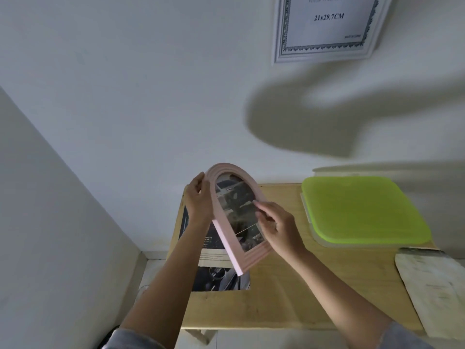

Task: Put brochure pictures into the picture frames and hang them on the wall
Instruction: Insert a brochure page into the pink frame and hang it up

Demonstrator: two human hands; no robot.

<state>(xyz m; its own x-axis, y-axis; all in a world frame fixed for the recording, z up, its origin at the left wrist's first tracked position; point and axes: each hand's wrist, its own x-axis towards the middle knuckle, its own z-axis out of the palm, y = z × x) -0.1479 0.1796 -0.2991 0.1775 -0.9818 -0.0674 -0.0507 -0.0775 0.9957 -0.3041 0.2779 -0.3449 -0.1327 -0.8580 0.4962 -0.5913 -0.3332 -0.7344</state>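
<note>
The left hand [198, 197] gripped the left side of the pink arched frame [227, 244], close under the curve of the arch, with the fingers curled behind the rail. The right hand [279, 227] held the opposite side; its thumb and fingers were bent around the right rail and the fingertips lay on the front, at the edge of the brochure picture [236, 205]. So the two hands were apart, one on each side, and both were closed on the frame. The frame was in the air above the table [289, 293], tilted, with the arch pointing away from the person and up. The picture was already inside the frame; it was dark, and its details were too blurred to read. Under the frame, the brochure [216, 275] lay flat on the left part of the wooden table. To the right, a flat box with a green lid [362, 210] lay near the wall [125, 84], and a pale paper envelope [432, 290] lay at the right edge of the table. Higher on the wall, a white frame [324, 55] hung with a printed sheet inside, and a big shadow fell below it.
</note>
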